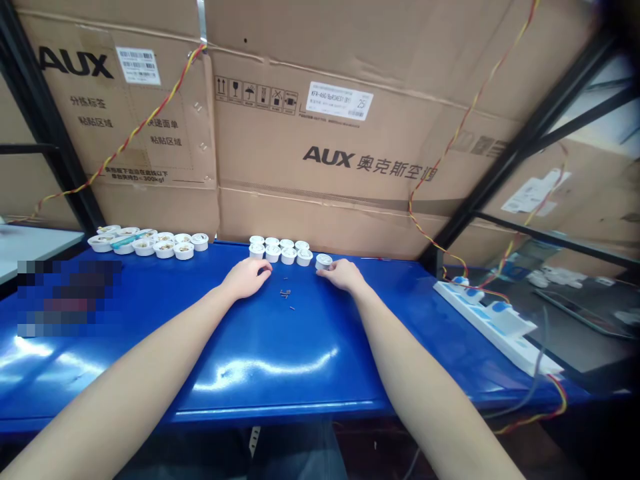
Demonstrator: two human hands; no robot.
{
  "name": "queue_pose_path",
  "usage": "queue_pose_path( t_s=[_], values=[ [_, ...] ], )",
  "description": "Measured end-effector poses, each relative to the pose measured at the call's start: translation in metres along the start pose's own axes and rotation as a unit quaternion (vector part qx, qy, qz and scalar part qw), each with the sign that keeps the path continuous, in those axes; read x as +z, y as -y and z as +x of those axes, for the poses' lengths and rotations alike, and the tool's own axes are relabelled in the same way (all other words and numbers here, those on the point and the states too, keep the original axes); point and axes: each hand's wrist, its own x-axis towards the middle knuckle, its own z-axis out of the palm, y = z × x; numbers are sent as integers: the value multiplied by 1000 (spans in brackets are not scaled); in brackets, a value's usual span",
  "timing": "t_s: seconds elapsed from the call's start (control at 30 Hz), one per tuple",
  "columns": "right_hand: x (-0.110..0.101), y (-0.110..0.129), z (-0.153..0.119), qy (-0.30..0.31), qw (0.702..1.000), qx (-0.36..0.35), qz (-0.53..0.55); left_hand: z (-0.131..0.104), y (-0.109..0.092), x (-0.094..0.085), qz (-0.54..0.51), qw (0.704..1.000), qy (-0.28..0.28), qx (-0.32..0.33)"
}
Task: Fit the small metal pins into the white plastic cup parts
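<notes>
My right hand (pixel 344 275) grips a small round white cup (pixel 324 261) between thumb and fingers, at the right end of two rows of similar white cups (pixel 287 255). In front of the left end of those rows is my left hand (pixel 246 279). Its thumb and forefinger curl into a loop with the tips close together; whether anything small is between them is too fine to see. Between my hands, several tiny screw-like metal pieces (pixel 285 293) lie loose on the blue tabletop (pixel 280 373).
More white cups (pixel 165 249) with small pieces inside stand at the back left, a teal strip (pixel 131 239) across some. A white power strip (pixel 495 327) runs along the right edge. Large cardboard boxes (pixel 320 193) wall the back; twisted wires (pixel 145 125) hang before them.
</notes>
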Motion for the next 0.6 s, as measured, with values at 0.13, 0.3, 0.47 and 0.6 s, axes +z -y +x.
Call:
queue_pose_path(
  t_s=[0.13, 0.3, 0.47, 0.6],
  values=[
    [1, 3, -2, -158, 986, -6, 53, 0, 6, 3, -9, 1000, 13, 9],
    [11, 10, -4, -129, 987, -75, 57, -1, 1, 10, 15, 990, 98, 104],
    [7, 17, -6, -99, 993, -59, 30, 0, -1, 11, 40, 988, 118, 91],
    [4, 25, -12, -87, 992, -83, 29, 5, -2, 14, 66, 982, 148, 95]
  ],
)
